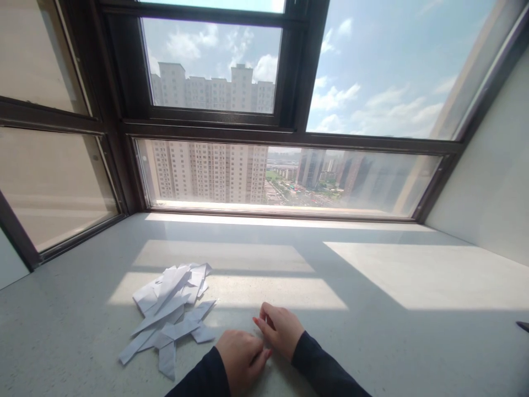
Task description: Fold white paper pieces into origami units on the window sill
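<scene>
Several folded white paper strips [177,331] lie in a loose, overlapping pile on the pale speckled windowsill [372,353], to the left of my hands. Low in the middle of the view, my left hand [243,355] rests on the sill with its fingers curled in, just right of the nearest strips and apart from them. My right hand [281,330] lies close beside it, a little farther forward, its fingers bent inward and its thumb alongside. I see nothing held in either hand. The undersides of the curled fingers are hidden.
A dark-framed window [219,124] rises behind the sill, with tall buildings outside. A white wall [491,165] bounds the right side. The tip of a dark object [523,326] shows at the right edge. Sunlight and shadow bands cross the sill.
</scene>
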### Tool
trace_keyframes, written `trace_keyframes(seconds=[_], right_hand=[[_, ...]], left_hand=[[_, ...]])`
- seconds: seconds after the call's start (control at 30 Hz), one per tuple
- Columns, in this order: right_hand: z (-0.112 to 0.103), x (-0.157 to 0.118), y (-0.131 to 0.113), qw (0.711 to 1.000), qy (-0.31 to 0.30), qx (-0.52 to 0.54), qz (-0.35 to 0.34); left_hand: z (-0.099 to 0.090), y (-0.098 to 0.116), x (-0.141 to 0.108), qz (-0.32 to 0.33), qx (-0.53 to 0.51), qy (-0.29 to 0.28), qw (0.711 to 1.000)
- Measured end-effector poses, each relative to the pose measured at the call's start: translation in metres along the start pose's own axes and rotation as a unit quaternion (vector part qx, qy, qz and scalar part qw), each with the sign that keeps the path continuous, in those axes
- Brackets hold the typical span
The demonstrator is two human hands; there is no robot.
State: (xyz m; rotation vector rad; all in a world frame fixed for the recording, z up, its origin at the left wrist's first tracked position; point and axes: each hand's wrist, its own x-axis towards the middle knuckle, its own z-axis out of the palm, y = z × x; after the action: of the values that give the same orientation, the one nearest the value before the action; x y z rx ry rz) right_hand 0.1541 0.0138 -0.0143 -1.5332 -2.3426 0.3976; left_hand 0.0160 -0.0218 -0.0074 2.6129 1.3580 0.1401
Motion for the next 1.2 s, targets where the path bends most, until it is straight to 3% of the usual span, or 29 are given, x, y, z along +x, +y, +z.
trace_keyframes(seconds=[0.37, 1.2], right_hand=[[0.001, -0.001, 0.001, 1.0, -0.009, -0.012, -0.009], [0.0, -0.001, 0.0, 1.0, -0.018, -0.022, -0.001]], left_hand=[[-0.011, -0.026, 0.001, -0.093, 0.044, 0.034, 0.994], [-0.009, -0.022, 0.001, -0.074, 0.069, 0.03, 0.994]])
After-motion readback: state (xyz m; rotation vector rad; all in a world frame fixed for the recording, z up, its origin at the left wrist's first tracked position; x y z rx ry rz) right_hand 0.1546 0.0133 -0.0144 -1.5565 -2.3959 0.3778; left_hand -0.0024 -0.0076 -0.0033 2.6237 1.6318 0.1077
